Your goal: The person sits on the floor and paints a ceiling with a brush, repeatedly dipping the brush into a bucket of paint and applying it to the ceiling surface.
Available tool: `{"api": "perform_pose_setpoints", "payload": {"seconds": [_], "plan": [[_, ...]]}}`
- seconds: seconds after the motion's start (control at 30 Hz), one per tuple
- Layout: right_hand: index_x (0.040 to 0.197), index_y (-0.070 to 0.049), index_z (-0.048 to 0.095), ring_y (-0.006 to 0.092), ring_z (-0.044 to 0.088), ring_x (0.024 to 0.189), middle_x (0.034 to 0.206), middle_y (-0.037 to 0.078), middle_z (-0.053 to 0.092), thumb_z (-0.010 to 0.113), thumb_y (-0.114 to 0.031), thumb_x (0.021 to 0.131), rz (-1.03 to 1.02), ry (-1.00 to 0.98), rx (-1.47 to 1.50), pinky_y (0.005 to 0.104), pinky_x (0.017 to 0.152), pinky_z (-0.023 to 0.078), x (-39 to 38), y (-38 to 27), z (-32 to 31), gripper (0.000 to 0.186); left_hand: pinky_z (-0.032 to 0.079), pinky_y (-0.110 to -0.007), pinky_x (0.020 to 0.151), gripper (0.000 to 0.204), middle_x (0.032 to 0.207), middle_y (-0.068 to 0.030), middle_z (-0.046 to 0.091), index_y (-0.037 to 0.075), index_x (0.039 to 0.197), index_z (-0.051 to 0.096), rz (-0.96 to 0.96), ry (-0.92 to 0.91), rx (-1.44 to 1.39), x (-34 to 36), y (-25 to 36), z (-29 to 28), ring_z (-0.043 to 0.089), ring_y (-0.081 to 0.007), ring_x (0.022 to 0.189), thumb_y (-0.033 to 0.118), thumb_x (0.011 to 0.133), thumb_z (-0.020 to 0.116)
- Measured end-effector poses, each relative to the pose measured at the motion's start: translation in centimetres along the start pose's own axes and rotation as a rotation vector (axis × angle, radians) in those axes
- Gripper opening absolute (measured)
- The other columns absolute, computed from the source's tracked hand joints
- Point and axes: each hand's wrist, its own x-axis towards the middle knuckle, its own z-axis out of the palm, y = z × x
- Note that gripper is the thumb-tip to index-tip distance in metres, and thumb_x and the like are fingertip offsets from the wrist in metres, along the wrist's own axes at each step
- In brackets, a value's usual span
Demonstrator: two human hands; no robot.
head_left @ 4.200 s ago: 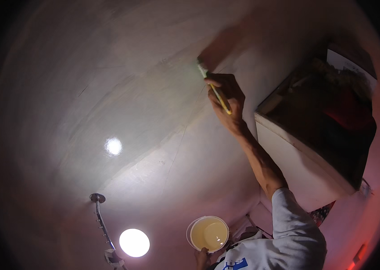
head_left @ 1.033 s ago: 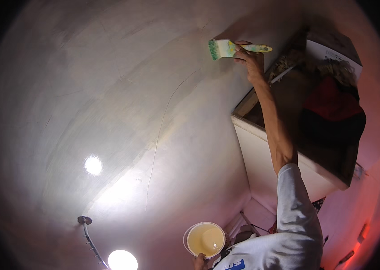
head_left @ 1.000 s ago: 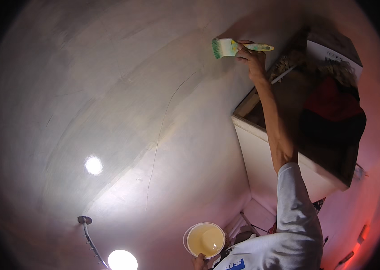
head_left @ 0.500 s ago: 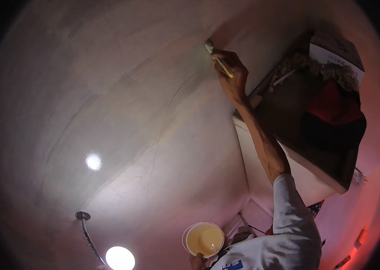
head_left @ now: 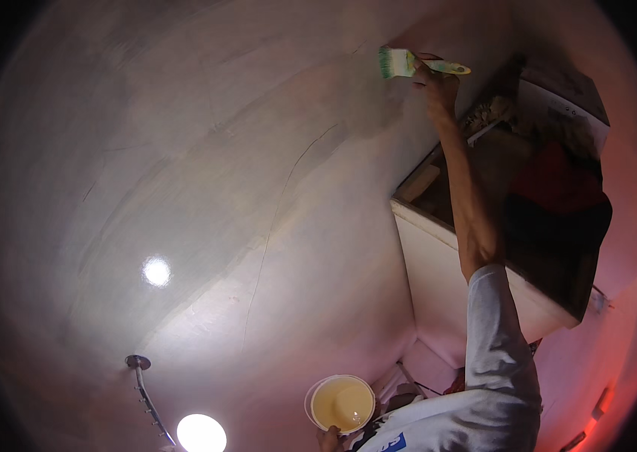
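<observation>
A paintbrush (head_left: 401,63) with green-stained bristles and a yellow-green handle is held in my right hand (head_left: 441,89), which reaches up at the top of the view. The bristles point left, at or close to the plastered surface (head_left: 243,173); contact is unclear. Around the bristles the surface looks darker, and a thin crack runs down from there. Low in the view, my left hand (head_left: 330,438) grips the edge of a white bucket (head_left: 308,410), partly hidden below the frame. Pale yellow liquid (head_left: 341,399) lies inside the bucket.
To the right is a pale-sided ledge (head_left: 447,248) holding a cardboard box (head_left: 567,98), a tangled fibrous bundle (head_left: 488,113) and a dark red and black cloth item (head_left: 560,188). A bright round lamp (head_left: 202,434) and a curved metal fixture (head_left: 145,388) are at lower left.
My right hand has moved up and right with the paintbrush, which has turned from slanting to nearly level, its broad side now showing. The bucket and left hand stay nearly still.
</observation>
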Motion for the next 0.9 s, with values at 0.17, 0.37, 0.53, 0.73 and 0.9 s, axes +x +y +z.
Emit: {"api": "perform_pose_setpoints", "payload": {"seconds": [0.17, 0.37, 0.53, 0.73, 0.9], "plan": [[0.104, -0.005, 0.071, 0.0142, 0.067, 0.091, 0.103, 0.005, 0.071, 0.075, -0.006, 0.086, -0.258, 0.060, -0.191, 0.0293, 0.076, 0.056, -0.6, -0.6, 0.8, 0.019, 0.058, -0.049, 0.076, 0.044, 0.113, -0.0260, 0.057, -0.005, 0.130, 0.043, -0.002, -0.016, -0.035, 0.4, -0.2, -0.3, 0.064, -0.0383, 0.094, 0.014, 0.091, 0.050], [0.097, -0.011, 0.072, 0.0197, 0.068, 0.087, 0.101, 0.004, 0.067, 0.072, 0.005, 0.078, -0.574, -0.118, -0.377, 0.0300, 0.074, 0.055, -13.4, -3.3, 8.9, 0.025, 0.059, -0.058, 0.081, 0.052, 0.121, -0.0297, 0.053, -0.007, 0.133, 0.038, 0.031, -0.045, -0.221, -2.8, 0.7, 1.6, 0.064, -0.0458, 0.101, 0.001, 0.084, 0.050], [0.097, -0.008, 0.070, 0.0154, 0.067, 0.088, 0.099, 0.004, 0.068, 0.072, 0.007, 0.079, -0.600, -0.340, -0.235, 0.0269, 0.069, 0.056, -21.0, -7.3, 10.8, 0.023, 0.058, -0.065, 0.086, 0.051, 0.127, -0.0354, 0.046, -0.015, 0.130, 0.033, 0.040, -0.058, -0.197, -2.3, 1.7, 0.5, 0.060, -0.0517, 0.106, -0.008, 0.081, 0.045], [0.101, -0.007, 0.069, 0.0112, 0.064, 0.092, 0.099, 0.002, 0.067, 0.071, -0.003, 0.088, 0.083, -0.516, 0.168, 0.0258, 0.076, 0.054, -23.1, -7.0, 9.8, 0.013, 0.061, -0.047, 0.073, 0.044, 0.106, -0.0290, 0.062, -0.016, 0.120, 0.048, 0.110, 0.097, -0.070, -1.8, -0.3, -0.3, 0.069, -0.0380, 0.089, 0.000, 0.079, 0.056], [0.103, -0.004, 0.069, 0.0102, 0.062, 0.082, 0.097, 0.003, 0.068, 0.074, -0.007, 0.088, 0.068, -0.236, -0.001, 0.0255, 0.066, 0.052, -15.1, -2.7, 3.3, 0.016, 0.062, -0.055, 0.084, 0.045, 0.116, -0.0317, 0.056, -0.017, 0.124, 0.041, 0.073, 0.056, -0.131, -2.7, 1.0, 0.0, 0.065, -0.0442, 0.100, -0.001, 0.082, 0.050]]}}
